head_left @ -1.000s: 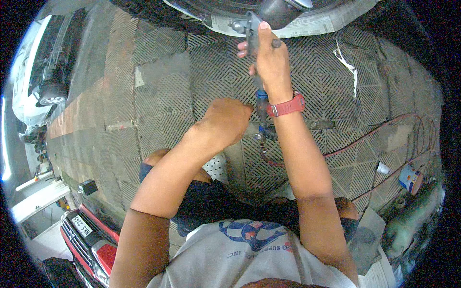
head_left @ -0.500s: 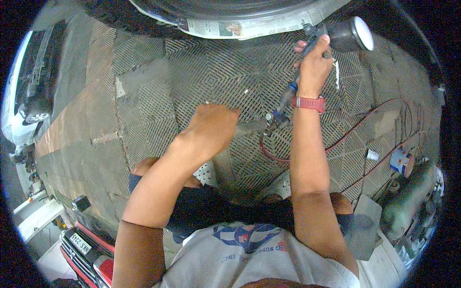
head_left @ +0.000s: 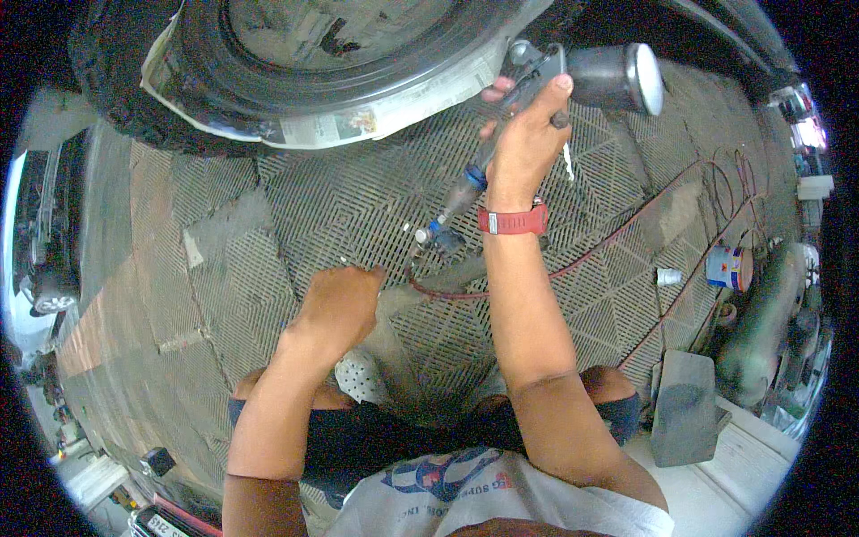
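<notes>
My right hand [head_left: 528, 134], a red watch on its wrist, is wrapped round the grip of a spray gun [head_left: 537, 73] at the upper right. A dark cup with a pale end [head_left: 613, 79] juts from the gun toward the right. From the grip's lower end an air fitting [head_left: 429, 234] joins a reddish hose [head_left: 447, 295]. Left of the gun stands a dark wheel rim [head_left: 295, 76], edged by newspaper strips [head_left: 358, 127]. My left hand [head_left: 338, 309] is a closed fist above the floor, apart from the gun; its inner side is hidden.
Ridged matting [head_left: 233, 268] covers the floor. The hose runs away to the right, near a paint can [head_left: 729, 268], a small white cup [head_left: 668, 277] and a greenish tank [head_left: 761, 331]. A grey board [head_left: 684, 407] lies by my right knee. Vehicles stand at the left edge.
My view has shifted, showing much more of the wheel. Both hands now appear farther left and lower in the picture; the right still grips the spray gun, close to the newspaper edge.
</notes>
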`<state>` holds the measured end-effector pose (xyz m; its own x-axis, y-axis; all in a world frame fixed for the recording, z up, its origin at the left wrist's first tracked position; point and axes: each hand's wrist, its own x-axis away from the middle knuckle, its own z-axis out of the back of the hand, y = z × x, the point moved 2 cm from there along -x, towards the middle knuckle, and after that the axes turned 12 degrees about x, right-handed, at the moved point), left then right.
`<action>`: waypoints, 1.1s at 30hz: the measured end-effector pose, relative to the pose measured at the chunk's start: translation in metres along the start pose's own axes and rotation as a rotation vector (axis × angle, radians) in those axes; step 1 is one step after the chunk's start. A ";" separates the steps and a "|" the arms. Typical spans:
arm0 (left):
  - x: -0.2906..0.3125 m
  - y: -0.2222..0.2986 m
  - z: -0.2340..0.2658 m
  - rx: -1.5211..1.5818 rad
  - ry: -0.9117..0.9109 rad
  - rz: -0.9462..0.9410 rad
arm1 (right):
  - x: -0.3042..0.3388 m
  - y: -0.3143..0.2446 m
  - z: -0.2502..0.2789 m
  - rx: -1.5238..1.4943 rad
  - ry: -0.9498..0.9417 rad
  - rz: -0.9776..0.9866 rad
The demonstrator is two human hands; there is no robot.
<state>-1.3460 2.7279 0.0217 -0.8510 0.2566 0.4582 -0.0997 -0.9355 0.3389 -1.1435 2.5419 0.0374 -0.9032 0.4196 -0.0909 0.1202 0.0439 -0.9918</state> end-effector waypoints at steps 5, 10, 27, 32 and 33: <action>0.000 -0.001 0.002 -0.013 0.000 -0.004 | -0.002 -0.048 -0.007 -0.169 0.010 0.120; -0.001 0.001 -0.001 -0.051 0.017 -0.020 | 0.002 -0.059 -0.012 -0.207 -0.052 0.124; -0.004 -0.007 -0.012 -0.119 -0.047 0.020 | 0.056 -0.063 -0.079 -0.387 -0.696 0.405; -0.006 -0.006 -0.007 -0.152 -0.099 0.059 | 0.043 -0.060 -0.079 -0.453 -0.555 0.386; -0.003 -0.006 -0.009 -0.164 -0.089 0.059 | 0.038 -0.059 -0.077 -0.484 -0.505 0.380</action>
<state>-1.3474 2.7304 0.0112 -0.8096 0.2138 0.5466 -0.1397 -0.9747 0.1742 -1.1533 2.6250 0.0990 -0.8284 0.0283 -0.5594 0.5183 0.4176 -0.7463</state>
